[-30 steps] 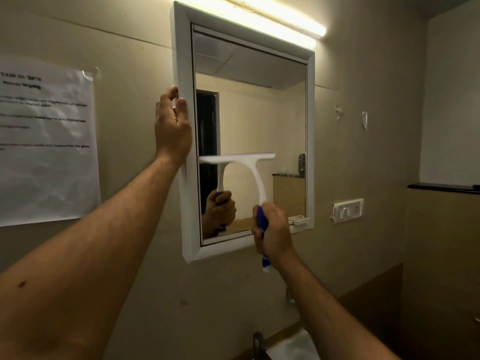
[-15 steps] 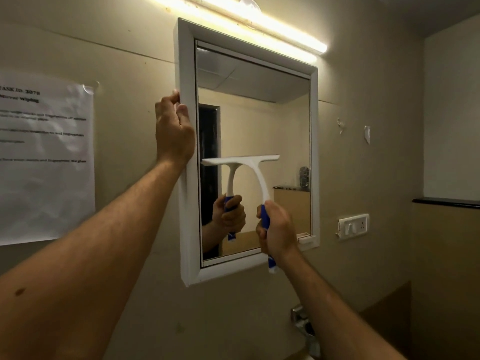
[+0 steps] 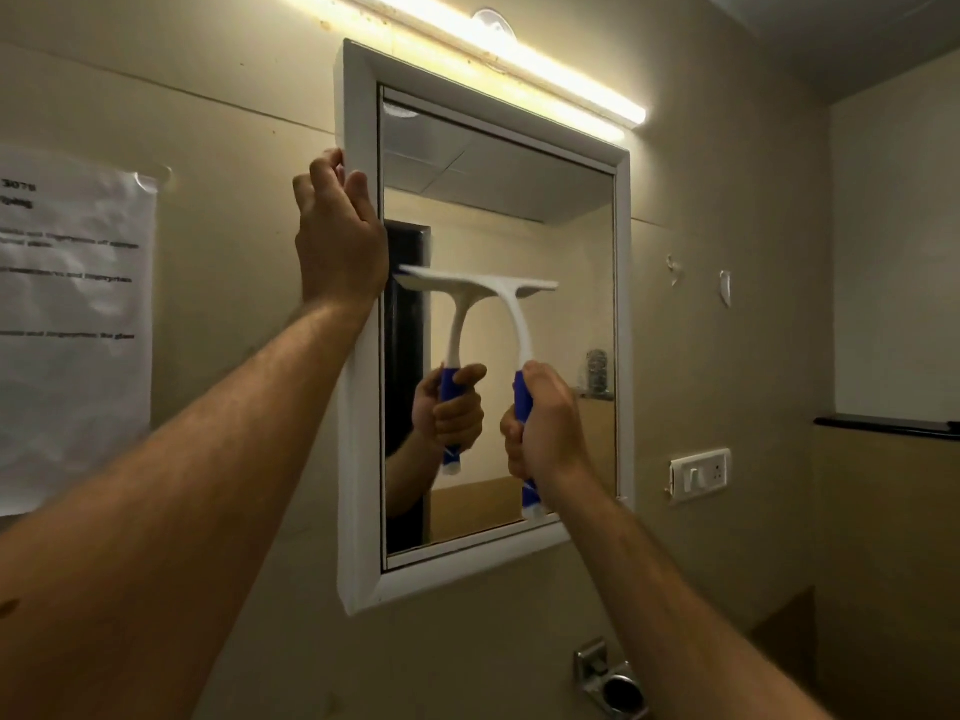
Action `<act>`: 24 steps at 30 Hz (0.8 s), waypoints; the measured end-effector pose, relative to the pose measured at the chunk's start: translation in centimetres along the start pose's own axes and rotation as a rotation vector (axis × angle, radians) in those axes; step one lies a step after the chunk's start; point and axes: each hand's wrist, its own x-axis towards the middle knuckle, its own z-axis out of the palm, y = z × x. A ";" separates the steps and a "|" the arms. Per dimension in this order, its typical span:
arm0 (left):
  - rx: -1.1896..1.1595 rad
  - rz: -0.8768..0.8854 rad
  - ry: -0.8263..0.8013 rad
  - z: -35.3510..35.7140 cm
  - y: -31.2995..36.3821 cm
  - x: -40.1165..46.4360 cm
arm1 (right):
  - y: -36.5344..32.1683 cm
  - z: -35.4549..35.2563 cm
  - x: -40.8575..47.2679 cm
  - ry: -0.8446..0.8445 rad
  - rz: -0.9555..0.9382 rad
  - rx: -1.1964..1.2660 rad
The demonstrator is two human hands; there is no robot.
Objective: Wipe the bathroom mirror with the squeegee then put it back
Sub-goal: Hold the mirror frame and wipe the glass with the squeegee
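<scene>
— Where's the squeegee [image 3: 511, 314] now?

— Blade flat on the mirror [image 3: 519, 210] glass about halfway up, toward the left side. My right hand [image 3: 543, 426] is clamped round its blue handle; my left hand [image 3: 340, 241] grips the white frame [image 3: 358, 407] to steady it.

— How much is done?

— I'd say I'm mid-wipe. I can't tell which glass is already clean. Putting it back remains, and no holder for it is obvious.

Right hand [image 3: 545, 423] gripping squeegee [image 3: 498, 304], blade seemingly on mirror [image 3: 519, 200]
</scene>
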 end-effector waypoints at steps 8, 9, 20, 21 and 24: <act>-0.013 -0.019 0.012 0.0 -0.2 -0.2 | -2.6 0.6 1.4 0.053 -0.094 0.030; -0.018 -0.020 0.008 0.0 -0.3 -0.2 | -3.6 0.9 2.1 0.059 -0.111 0.056; -0.044 -0.017 0.002 -0.1 -0.3 -0.3 | -2.3 0.1 2.1 0.067 -0.169 0.108; -0.043 -0.020 0.002 -0.1 -0.3 -0.3 | -1.7 -0.1 1.7 0.066 -0.158 0.097; -0.042 -0.029 -0.002 -0.1 -0.3 -0.3 | -1.6 -0.3 1.3 0.098 -0.139 0.052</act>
